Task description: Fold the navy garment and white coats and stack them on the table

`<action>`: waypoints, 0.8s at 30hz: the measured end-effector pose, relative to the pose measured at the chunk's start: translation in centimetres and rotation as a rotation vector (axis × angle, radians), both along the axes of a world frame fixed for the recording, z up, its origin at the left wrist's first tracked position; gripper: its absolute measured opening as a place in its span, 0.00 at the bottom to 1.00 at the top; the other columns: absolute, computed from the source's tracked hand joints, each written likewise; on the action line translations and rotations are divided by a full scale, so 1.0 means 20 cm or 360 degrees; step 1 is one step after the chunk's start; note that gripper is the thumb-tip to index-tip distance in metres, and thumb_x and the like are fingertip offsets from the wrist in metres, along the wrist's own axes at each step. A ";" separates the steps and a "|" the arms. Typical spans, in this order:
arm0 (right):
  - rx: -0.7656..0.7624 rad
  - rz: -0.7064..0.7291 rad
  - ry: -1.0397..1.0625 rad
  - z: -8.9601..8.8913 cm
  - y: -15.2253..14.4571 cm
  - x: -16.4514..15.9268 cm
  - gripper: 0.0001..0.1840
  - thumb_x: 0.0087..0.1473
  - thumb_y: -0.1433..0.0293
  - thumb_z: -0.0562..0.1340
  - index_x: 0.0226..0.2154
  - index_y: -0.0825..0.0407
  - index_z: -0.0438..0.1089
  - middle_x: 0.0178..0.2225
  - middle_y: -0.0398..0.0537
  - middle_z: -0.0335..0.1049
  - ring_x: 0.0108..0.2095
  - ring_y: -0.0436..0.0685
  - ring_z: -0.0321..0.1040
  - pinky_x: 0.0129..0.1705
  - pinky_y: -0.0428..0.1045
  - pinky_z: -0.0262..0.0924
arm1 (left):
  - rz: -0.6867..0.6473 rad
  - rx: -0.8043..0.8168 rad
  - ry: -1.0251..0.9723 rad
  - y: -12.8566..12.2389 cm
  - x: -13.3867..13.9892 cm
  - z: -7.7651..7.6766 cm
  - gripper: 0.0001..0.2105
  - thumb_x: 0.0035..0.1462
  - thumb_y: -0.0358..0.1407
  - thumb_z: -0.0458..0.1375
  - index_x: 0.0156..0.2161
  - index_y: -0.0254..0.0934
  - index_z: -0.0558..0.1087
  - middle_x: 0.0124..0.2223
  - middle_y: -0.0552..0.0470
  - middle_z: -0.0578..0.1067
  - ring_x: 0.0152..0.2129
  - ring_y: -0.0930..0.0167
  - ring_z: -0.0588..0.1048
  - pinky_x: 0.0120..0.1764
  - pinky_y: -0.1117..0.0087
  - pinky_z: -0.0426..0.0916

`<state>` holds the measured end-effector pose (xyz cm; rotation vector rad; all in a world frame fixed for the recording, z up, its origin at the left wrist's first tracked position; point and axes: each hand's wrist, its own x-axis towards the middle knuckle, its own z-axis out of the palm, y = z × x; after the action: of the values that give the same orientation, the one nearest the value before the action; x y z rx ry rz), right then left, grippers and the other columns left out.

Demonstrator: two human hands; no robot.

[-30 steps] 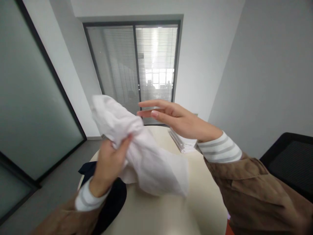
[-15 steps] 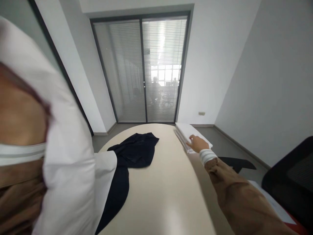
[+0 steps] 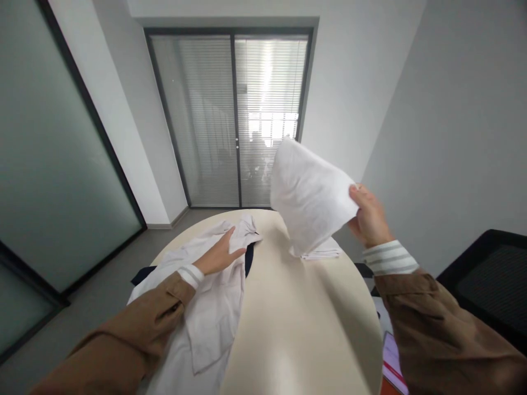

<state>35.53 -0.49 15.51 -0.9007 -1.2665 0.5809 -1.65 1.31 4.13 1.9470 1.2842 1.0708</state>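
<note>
Pale walls (image 3: pixel 358 82) and a pair of glass doors (image 3: pixel 233 115) with blinds (image 3: pixel 197 109) stand behind a rounded, cream tabletop (image 3: pixel 284 312), with frosted glass (image 3: pixel 61 137) along the left side and grey floor (image 3: pixel 107 296) below it. Over the far right part of the tabletop, the right hand (image 3: pixel 366 214) holds up a white cloth (image 3: pixel 310 192). Its grip is closed, thumb and fingers pinching the cloth at its right-hand corner, so that the rest slants away toward the doors. Just below the cloth's lower edge sits a stack (image 3: pixel 325 251) of folded white fabric (only its near edge shows), close to the tabletop's right rim.

On the left, a white shirt (image 3: pixel 218 307) is spread lengthwise, running from the far part of the tabletop down past the bottom of the view, with creases across it. The left hand (image 3: pixel 218 255) lies palm down over the shirt's upper part; its grip is loose, fingers stretched out and thumb apart, with no fabric gathered in it. A dark garment (image 3: pixel 249 258) peeks out from under the shirt on both sides. Both arms wear brown sleeves (image 3: pixel 444 329) with striped cuffs (image 3: pixel 389 257). A black chair (image 3: pixel 489 274) stands at the right, and a purple item (image 3: pixel 391 354) (too cut off to identify) shows beside the tabletop's near right rim.
</note>
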 end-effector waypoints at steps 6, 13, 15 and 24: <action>-0.0415 0.0164 0.0141 -0.08 -0.07 -0.02 0.18 0.51 0.56 0.65 0.39 0.51 0.70 0.35 0.50 0.75 0.34 0.59 0.72 0.34 0.53 0.68 | -0.0400 -0.0295 -0.0883 -0.26 0.25 0.19 0.35 0.57 0.49 0.61 0.65 0.37 0.60 0.60 0.39 0.71 0.57 0.56 0.70 0.61 0.51 0.61; -0.0563 0.0053 -0.0809 -0.42 -0.23 -0.25 0.18 0.53 0.56 0.64 0.40 0.51 0.70 0.46 0.54 0.73 0.49 0.62 0.70 0.54 0.59 0.63 | -0.0039 -0.0075 -0.0608 -0.45 0.28 0.07 0.28 0.61 0.46 0.57 0.62 0.36 0.61 0.62 0.42 0.68 0.61 0.61 0.65 0.64 0.57 0.55; -0.0608 0.0408 -0.0968 -0.44 -0.38 -0.40 0.25 0.54 0.53 0.63 0.50 0.48 0.68 0.53 0.54 0.69 0.53 0.63 0.68 0.55 0.60 0.63 | -0.0041 -0.0103 -0.0512 -0.47 0.29 0.05 0.24 0.63 0.46 0.54 0.60 0.36 0.61 0.60 0.41 0.70 0.59 0.61 0.66 0.62 0.56 0.59; -0.0267 0.0413 -0.1563 -0.60 -0.69 -0.71 0.61 0.39 0.58 0.73 0.68 0.53 0.44 0.65 0.67 0.53 0.63 0.74 0.55 0.60 0.65 0.56 | 0.0040 0.0384 0.0183 -0.62 0.31 0.13 0.12 0.64 0.43 0.53 0.38 0.37 0.73 0.70 0.44 0.55 0.69 0.53 0.41 0.66 0.42 0.41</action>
<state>21.37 -14.31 3.52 -1.2309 -2.2656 0.4493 4.63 -11.04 6.75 2.2040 1.2928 1.1880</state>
